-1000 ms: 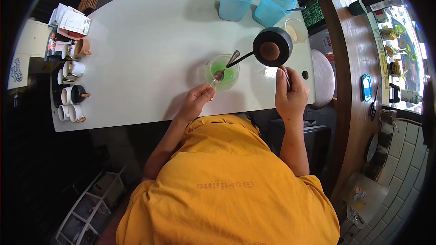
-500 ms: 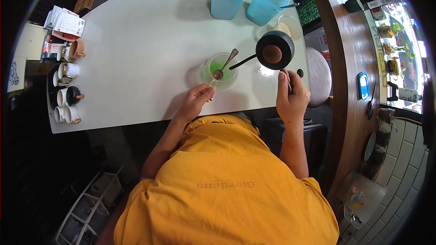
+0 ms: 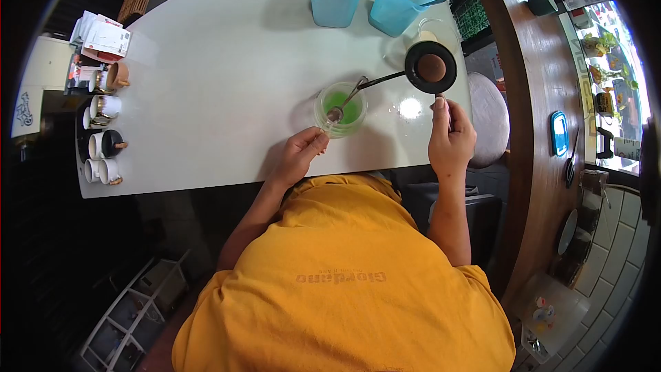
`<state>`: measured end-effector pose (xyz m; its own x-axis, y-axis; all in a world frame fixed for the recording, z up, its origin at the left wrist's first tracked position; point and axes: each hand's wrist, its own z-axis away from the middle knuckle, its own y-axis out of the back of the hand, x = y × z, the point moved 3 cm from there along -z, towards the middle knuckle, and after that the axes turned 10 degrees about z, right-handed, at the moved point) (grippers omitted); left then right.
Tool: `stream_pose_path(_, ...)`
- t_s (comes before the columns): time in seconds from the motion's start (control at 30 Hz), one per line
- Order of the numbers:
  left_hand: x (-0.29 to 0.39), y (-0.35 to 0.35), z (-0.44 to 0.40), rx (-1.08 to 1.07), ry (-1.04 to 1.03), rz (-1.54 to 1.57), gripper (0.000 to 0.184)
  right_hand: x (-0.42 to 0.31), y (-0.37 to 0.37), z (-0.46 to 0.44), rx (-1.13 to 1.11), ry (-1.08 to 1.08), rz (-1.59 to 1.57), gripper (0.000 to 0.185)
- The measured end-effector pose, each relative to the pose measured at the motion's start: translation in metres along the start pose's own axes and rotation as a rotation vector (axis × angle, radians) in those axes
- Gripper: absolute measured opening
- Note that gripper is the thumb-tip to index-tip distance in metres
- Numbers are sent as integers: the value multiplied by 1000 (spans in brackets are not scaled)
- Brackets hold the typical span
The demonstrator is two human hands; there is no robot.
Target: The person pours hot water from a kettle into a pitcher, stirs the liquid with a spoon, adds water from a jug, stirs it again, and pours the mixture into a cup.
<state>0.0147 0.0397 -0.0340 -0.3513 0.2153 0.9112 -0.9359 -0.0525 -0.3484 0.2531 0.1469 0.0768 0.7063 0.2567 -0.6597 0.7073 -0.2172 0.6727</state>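
Note:
My right hand (image 3: 452, 134) is closed around the handle of a black gooseneck kettle (image 3: 413, 83) with a brown round lid knob (image 3: 432, 67). The kettle hangs over the right part of the white table, its thin spout reaching left to the rim of a clear cup (image 3: 363, 124). Bright green liquid (image 3: 352, 111) sits in that cup, and a metal spoon (image 3: 335, 115) leans inside it. With my left hand (image 3: 301, 151) I pinch the cup's clear handle at the near-left side. Whether water leaves the spout cannot be made out.
Two blue translucent containers (image 3: 336, 0) stand at the table's far side, the right one with a utensil across its rim. Beside them is a clear cup (image 3: 446, 31) with pale contents. Several mugs (image 3: 105, 107) line the left edge. A round stool (image 3: 489, 120) is at the right.
The kettle has moved slightly right, and its spout tip now lies higher in view, at the cup's far rim near the spoon handle. My left hand stays at the cup.

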Motion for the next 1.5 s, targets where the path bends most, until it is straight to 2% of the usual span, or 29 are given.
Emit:
stream_pose_path(0.07, 4, -2, 0, 26, 3, -29, 24, 16, -7, 5, -73, -196, -182, 26)
stream_pose_path(0.1, 3, -2, 0, 26, -1, -32, 24, 18, -7, 7, -71, -193, -186, 26)
stream_pose_path(0.17, -1, 1, -1, 31, -34, 16, 23, 25, -14, 15, -162, -440, -526, 32)
stream_pose_path(0.3, -2, 6, -2, 42, -70, 50, 22, 55, -24, 24, -221, -557, -621, 32)
stream_pose_path(0.83, 1, 12, 0, 134, -77, 33, 24, 90, -57, 8, -212, -509, -494, 35)
stream_pose_path(1.23, 6, 10, -1, 117, -37, -11, 24, 89, -54, 7, -279, -617, -593, 35)
stream_pose_path(1.3, 7, 9, 0, 122, -27, -15, 24, 96, -54, 5, -293, -490, -384, 36)
stream_pose_path(1.43, 10, 7, 0, 122, -33, -21, 28, 88, -41, 1, -350, -457, -193, 36)
stream_pose_path(1.5, 11, 8, 0, 126, -25, -26, 28, 36, -9, -2, 256, 170, 646, 36)
